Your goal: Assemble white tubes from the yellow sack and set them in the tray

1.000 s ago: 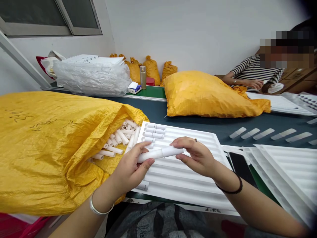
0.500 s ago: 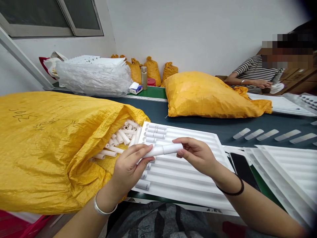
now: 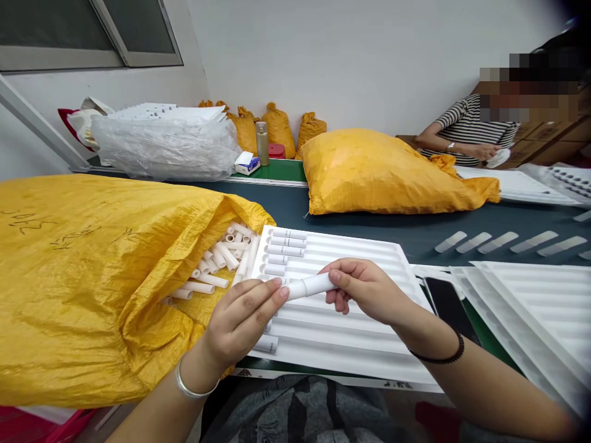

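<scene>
1. The tube [image 3: 313,285] is held level in the air between both hands, just above the left part of the tray [image 3: 351,335].
2. The left hand [image 3: 242,317] pinches the tube's left end, with the fingers [image 3: 263,295] pressed together around it and hiding that end.
3. The right hand [image 3: 367,292] pinches the right end between thumb and fingers [image 3: 339,275], and the other fingers are curled under.
4. The tube is a smooth, matt white cylinder with a seam partway along. It looks light, stiff and probably hollow, so a hard squeeze could dent it and a loose grip could let it slip. The safest place to take hold is around the barrel near each end.
5. The tray is white moulded plastic with long parallel grooves. A few filled tubes [image 3: 285,243] lie in its top left grooves.
6. To the left, a crinkly woven yellow sack [image 3: 92,277] lies open, and loose tubes [image 3: 217,261] spill from its mouth.
7. The dark counter [image 3: 415,234] also carries a second sack [image 3: 383,175], a phone [image 3: 446,301] and more trays [image 3: 540,307].
</scene>
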`<state>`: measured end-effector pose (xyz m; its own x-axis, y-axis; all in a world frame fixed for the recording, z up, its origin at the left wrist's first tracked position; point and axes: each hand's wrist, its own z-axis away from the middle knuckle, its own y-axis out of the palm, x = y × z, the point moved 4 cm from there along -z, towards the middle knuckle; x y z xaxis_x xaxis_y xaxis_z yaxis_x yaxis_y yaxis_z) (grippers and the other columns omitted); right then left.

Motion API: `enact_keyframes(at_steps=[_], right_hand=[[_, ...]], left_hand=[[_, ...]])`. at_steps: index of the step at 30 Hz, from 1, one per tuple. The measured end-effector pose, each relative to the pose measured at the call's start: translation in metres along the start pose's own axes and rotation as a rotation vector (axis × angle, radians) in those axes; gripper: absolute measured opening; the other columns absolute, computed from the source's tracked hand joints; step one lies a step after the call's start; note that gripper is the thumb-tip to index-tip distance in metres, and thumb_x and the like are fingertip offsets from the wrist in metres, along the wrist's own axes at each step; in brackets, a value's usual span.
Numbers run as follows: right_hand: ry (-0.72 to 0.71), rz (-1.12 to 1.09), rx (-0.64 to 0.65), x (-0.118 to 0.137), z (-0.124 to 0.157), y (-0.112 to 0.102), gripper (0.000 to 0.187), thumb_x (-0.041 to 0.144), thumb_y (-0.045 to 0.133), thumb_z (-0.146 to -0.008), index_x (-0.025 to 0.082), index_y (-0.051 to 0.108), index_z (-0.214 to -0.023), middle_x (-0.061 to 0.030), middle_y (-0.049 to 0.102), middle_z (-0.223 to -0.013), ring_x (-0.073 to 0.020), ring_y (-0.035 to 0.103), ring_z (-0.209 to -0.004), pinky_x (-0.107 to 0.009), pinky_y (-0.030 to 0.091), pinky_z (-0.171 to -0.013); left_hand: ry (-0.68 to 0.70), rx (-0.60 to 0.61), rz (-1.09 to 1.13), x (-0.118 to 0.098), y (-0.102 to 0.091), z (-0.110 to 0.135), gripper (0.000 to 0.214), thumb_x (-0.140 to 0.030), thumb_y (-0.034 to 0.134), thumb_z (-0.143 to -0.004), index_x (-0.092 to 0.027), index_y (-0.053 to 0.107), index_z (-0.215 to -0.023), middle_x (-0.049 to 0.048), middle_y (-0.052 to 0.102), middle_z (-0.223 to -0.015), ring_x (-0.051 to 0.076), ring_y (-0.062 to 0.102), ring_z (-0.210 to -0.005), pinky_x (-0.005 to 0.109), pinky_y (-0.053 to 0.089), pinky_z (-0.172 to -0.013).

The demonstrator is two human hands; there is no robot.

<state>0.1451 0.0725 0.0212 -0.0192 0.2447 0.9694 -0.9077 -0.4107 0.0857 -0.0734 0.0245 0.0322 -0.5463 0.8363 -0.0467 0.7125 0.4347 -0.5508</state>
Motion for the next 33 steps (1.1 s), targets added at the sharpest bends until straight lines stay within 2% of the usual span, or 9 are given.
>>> enact_keyframes(at_steps=[7, 11, 14, 17, 20, 24, 28, 31, 33], right_hand=[[0.059, 0.047, 0.14, -0.005, 0.004, 0.008, 0.045, 0.057, 0.054, -0.087, 0.013, 0.06, -0.082, -0.0022, 0.062, -0.061, -0.0085, 0.054, -0.045, -0.019, 0.044, -0.043], [-0.369, 0.425, 0.011, 0.011, 0.008, 0.003, 0.043, 0.041, 0.062, -0.087, 0.019, 0.056, -0.123, -0.0079, 0.068, -0.098, -0.0162, 0.064, -0.082, -0.03, 0.054, -0.075], [-0.658, 0.744, -0.044, 0.016, 0.017, 0.005, 0.031, 0.028, 0.059, -0.09, 0.022, 0.059, -0.121, -0.0089, 0.068, -0.107, -0.0202, 0.064, -0.098, -0.033, 0.051, -0.086], [-0.733, 0.856, -0.009, 0.008, 0.02, 0.011, 0.03, 0.027, 0.054, -0.093, 0.02, 0.059, -0.122, -0.0091, 0.07, -0.103, -0.019, 0.066, -0.094, -0.03, 0.052, -0.082], [-0.651, 1.05, 0.008, -0.005, 0.007, 0.007, 0.027, 0.027, 0.06, -0.089, 0.019, 0.063, -0.114, -0.0101, 0.069, -0.103, -0.0202, 0.064, -0.094, -0.031, 0.051, -0.084], [-0.23, 1.324, -0.47, -0.003, -0.028, -0.074, 0.02, 0.027, 0.065, -0.081, 0.019, 0.067, -0.098, -0.0109, 0.067, -0.1, -0.0227, 0.061, -0.096, -0.03, 0.046, -0.085], [0.092, 1.3, -0.89, 0.008, -0.035, -0.191, 0.033, 0.025, 0.045, -0.093, 0.005, 0.057, -0.115, -0.0231, 0.062, -0.109, -0.0273, 0.059, -0.101, -0.034, 0.045, -0.082], [0.366, 1.237, -0.94, -0.01, -0.03, -0.245, 0.026, 0.026, 0.054, -0.091, 0.004, 0.062, -0.102, -0.0186, 0.065, -0.094, -0.0233, 0.063, -0.085, -0.032, 0.049, -0.071], [0.482, 1.208, -0.899, -0.025, -0.027, -0.26, 0.023, 0.03, 0.06, -0.09, 0.008, 0.063, -0.096, -0.0094, 0.066, -0.089, -0.0168, 0.063, -0.078, -0.03, 0.051, -0.068]], left_hand=[[0.113, 0.046, 0.023, -0.005, 0.001, -0.006, 0.035, -0.002, 0.058, -0.083, -0.009, 0.062, -0.117, 0.013, 0.069, -0.106, 0.021, 0.062, -0.104, 0.032, 0.058, -0.084], [-0.08, 0.003, 0.061, 0.003, 0.008, -0.006, 0.045, -0.003, 0.065, -0.079, -0.014, 0.058, -0.122, 0.0107, 0.068, -0.103, 0.017, 0.064, -0.095, 0.03, 0.056, -0.082], [-0.159, 0.013, 0.115, 0.0, 0.015, -0.008, 0.046, -0.005, 0.067, -0.079, -0.014, 0.056, -0.123, 0.0098, 0.067, -0.099, 0.017, 0.063, -0.092, 0.029, 0.055, -0.082], [-0.184, 0.038, 0.157, -0.008, 0.024, -0.007, 0.045, -0.005, 0.063, -0.081, -0.016, 0.055, -0.124, 0.0086, 0.067, -0.097, 0.017, 0.063, -0.092, 0.028, 0.054, -0.082], [-0.185, 0.183, 0.135, -0.004, 0.039, 0.003, 0.051, -0.014, 0.062, -0.085, -0.017, 0.046, -0.134, 0.0099, 0.067, -0.105, 0.018, 0.063, -0.097, 0.03, 0.054, -0.085], [-0.415, 0.434, -0.181, 0.052, 0.037, 0.044, 0.065, -0.043, 0.053, -0.088, -0.012, 0.032, -0.142, 0.0226, 0.048, -0.137, 0.036, 0.046, -0.127, 0.051, 0.048, -0.096], [-0.605, 0.662, -0.466, 0.126, 0.006, 0.106, 0.03, -0.02, 0.039, -0.087, -0.012, 0.059, -0.107, 0.0205, 0.062, -0.111, 0.036, 0.061, -0.102, 0.053, 0.05, -0.084], [-0.702, 0.759, -0.497, 0.153, -0.011, 0.141, 0.029, -0.008, 0.041, -0.075, -0.015, 0.063, -0.091, 0.013, 0.065, -0.084, 0.025, 0.064, -0.066, 0.039, 0.052, -0.063], [-0.727, 0.787, -0.486, 0.156, -0.013, 0.149, 0.032, -0.006, 0.041, -0.071, -0.013, 0.065, -0.091, 0.0146, 0.065, -0.087, 0.024, 0.064, -0.065, 0.037, 0.052, -0.064]])
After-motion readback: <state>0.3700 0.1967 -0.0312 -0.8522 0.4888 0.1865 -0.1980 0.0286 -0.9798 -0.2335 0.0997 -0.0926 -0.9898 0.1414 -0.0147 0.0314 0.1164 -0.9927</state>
